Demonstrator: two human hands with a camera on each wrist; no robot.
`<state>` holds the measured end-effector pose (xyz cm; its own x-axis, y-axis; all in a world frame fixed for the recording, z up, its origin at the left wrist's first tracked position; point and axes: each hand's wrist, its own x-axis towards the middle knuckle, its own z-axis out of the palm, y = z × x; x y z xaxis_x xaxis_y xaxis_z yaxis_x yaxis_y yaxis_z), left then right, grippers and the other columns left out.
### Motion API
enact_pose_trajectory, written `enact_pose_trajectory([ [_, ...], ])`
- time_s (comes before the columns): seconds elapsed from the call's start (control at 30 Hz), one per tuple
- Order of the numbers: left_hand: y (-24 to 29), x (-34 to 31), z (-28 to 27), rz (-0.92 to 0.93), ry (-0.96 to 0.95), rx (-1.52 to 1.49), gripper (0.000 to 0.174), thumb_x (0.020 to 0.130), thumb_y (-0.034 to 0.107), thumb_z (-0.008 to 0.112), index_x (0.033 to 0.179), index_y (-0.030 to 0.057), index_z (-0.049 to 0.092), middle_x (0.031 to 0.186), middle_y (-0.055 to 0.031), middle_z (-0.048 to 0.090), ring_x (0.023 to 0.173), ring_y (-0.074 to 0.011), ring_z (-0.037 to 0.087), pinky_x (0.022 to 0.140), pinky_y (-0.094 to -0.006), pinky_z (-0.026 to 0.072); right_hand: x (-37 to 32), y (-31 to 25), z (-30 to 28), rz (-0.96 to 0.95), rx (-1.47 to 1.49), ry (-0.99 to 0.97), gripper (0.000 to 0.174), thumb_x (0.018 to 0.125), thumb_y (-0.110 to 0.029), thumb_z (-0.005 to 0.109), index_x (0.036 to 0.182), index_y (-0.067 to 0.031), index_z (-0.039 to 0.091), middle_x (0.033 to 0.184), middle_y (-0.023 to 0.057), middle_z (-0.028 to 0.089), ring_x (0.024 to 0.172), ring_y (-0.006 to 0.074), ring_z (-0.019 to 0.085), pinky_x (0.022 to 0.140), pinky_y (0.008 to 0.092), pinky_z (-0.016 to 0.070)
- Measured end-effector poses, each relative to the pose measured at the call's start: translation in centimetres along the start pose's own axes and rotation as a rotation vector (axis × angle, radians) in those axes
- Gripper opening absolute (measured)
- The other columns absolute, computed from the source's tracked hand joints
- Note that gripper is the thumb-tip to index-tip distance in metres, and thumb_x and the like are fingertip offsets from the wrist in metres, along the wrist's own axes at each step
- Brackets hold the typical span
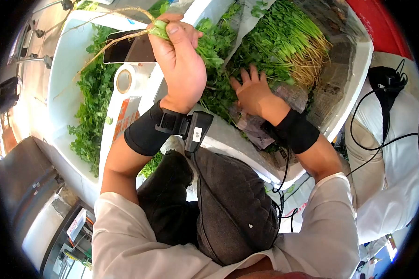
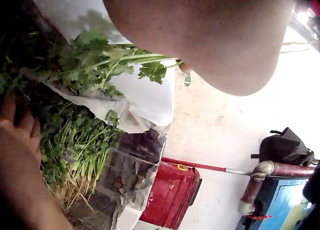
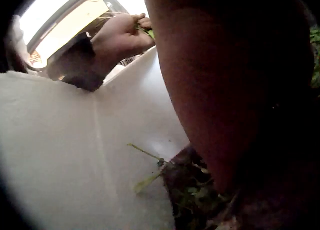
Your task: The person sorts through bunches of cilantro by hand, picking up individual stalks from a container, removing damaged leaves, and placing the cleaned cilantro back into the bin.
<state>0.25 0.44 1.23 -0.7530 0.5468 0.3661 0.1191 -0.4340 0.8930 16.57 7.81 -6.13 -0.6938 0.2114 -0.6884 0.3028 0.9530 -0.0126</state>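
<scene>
across the upper right of the head view spreads a white box (image 1: 230, 142), lined on its right side with printed newspaper (image 1: 328, 100). at the upper left stands a second box (image 1: 63, 79), also white, with darker loose greens (image 1: 91, 100) heaped along its inside. the bundle (image 1: 288, 37) fills the top of the first box: bright, jagged leaves at its left, pale green stems packed side by side, and a thick fringe of straw-brown roots at its right end.

at the top, left of centre, the herb (image 1: 159, 29) is held up. its stem base is thick and pale green, catching the light; long, thin tan roots splay to the left, one arching over and one sloping down. the left wrist view shows slim pale stems running from the hand to flat, lobed green leaves at the upper left.

the left hand (image 1: 181, 60) pinches that stem base between thumb and curled fingers. right of centre, the right hand (image 1: 256, 95) rests back-up on leaves in the first box, fingers spread apart. just left of the left hand is a dark panel (image 1: 130, 49), and below it in the frame, a white roll (image 1: 124, 81).
</scene>
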Motion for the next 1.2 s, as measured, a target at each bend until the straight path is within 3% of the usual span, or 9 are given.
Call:
enact_pose_trajectory([
  [0.17,-0.6,0.3,0.1,0.037,0.012,-0.018,0.017,0.114,0.022,0.038,0.117,0.0058,0.045,0.078,-0.0013,0.044,0.073,-0.0110,0.043,0.077,-0.0308,0.0445,-2.3,-2.0,-0.9,-0.197,-0.065,-0.077,0.063,0.098,-0.032,0.065,0.157,-0.0224,0.043,0.158,0.0244,0.040,0.146,0.0457,0.036,0.115,0.0647,0.0315],
  [0.33,-0.3,0.0,0.2,-0.048,0.010,-0.037,0.015,0.114,0.021,0.039,0.119,0.0076,0.043,0.086,-0.0009,0.039,0.079,-0.0129,0.039,0.090,-0.0398,0.0466,-2.9,-0.5,-2.6,-0.441,0.409,-0.148,0.054,0.099,-0.030,0.065,0.149,-0.0152,0.051,0.139,0.0224,0.055,0.123,0.0433,0.057,0.102,0.0486,0.0485],
  [0.4,-0.5,0.0,0.1,-0.082,0.041,-0.056,0.015,0.114,0.021,0.039,0.119,0.0077,0.043,0.087,-0.0011,0.039,0.079,-0.0131,0.039,0.090,-0.0398,0.0466,-3.0,0.7,-2.4,-0.602,0.781,0.216,0.050,0.100,-0.029,0.065,0.144,-0.0085,0.054,0.130,0.0228,0.061,0.118,0.0421,0.060,0.099,0.0476,0.0493],
  [0.5,-1.0,0.1,-0.2,-0.090,0.031,-0.070,0.016,0.114,0.022,0.040,0.119,0.0079,0.043,0.087,-0.0015,0.040,0.079,-0.0134,0.039,0.091,-0.0407,0.0468,-3.3,3.0,-4.2,-0.223,0.684,0.294,0.034,0.097,-0.023,0.065,0.126,-0.0066,0.063,0.113,0.0202,0.070,0.103,0.0405,0.066,0.087,0.0498,0.0531],
  [0.53,-1.2,0.2,-0.4,-0.076,0.007,-0.090,0.016,0.114,0.022,0.040,0.119,0.0077,0.044,0.087,-0.0016,0.040,0.079,-0.0135,0.039,0.091,-0.0411,0.0469,-3.0,4.1,-2.8,-0.144,0.519,0.582,0.029,0.096,-0.019,0.063,0.123,-0.0089,0.065,0.109,0.0187,0.071,0.101,0.0397,0.067,0.083,0.0512,0.0538],
  [0.63,-1.0,0.1,-0.2,-0.090,-0.009,-0.117,0.017,0.113,0.023,0.041,0.119,0.0075,0.044,0.087,-0.0014,0.039,0.079,-0.0136,0.038,0.091,-0.0417,0.0470,-2.7,8.2,-2.0,0.164,0.218,0.565,0.034,0.090,-0.004,0.064,0.123,-0.0104,0.069,0.112,0.0175,0.070,0.108,0.0415,0.065,0.085,0.0534,0.0549],
  [1.0,-0.9,0.0,0.0,-0.103,-0.070,-0.165,0.016,0.112,0.022,0.044,0.116,0.0081,0.051,0.084,0.0012,0.041,0.077,-0.0106,0.040,0.085,-0.0361,0.0478,0.4,8.4,-0.3,0.236,0.189,0.577,0.032,0.086,-0.012,0.077,0.118,-0.0126,0.072,0.117,0.0172,0.066,0.114,0.0411,0.062,0.092,0.0510,0.0549],
  [1.07,0.9,-0.2,1.4,-0.316,0.051,-0.225,0.015,0.114,0.022,0.041,0.107,0.0097,0.047,0.078,0.0042,0.033,0.067,-0.0064,0.031,0.061,-0.0247,0.0301,0.7,8.3,-0.5,0.305,0.149,0.435,0.030,0.086,-0.011,0.078,0.115,-0.0112,0.073,0.117,0.0166,0.063,0.115,0.0386,0.060,0.093,0.0500,0.0535],
  [1.2,0.7,-0.2,1.4,-0.311,0.050,-0.242,0.014,0.114,0.020,0.041,0.106,0.0098,0.047,0.081,0.0042,0.035,0.068,-0.0064,0.032,0.061,-0.0246,0.0311,-1.2,8.5,-2.2,0.303,0.153,0.430,0.025,0.087,-0.011,0.077,0.111,-0.0093,0.074,0.114,0.0159,0.063,0.112,0.0371,0.060,0.093,0.0495,0.0520],
])
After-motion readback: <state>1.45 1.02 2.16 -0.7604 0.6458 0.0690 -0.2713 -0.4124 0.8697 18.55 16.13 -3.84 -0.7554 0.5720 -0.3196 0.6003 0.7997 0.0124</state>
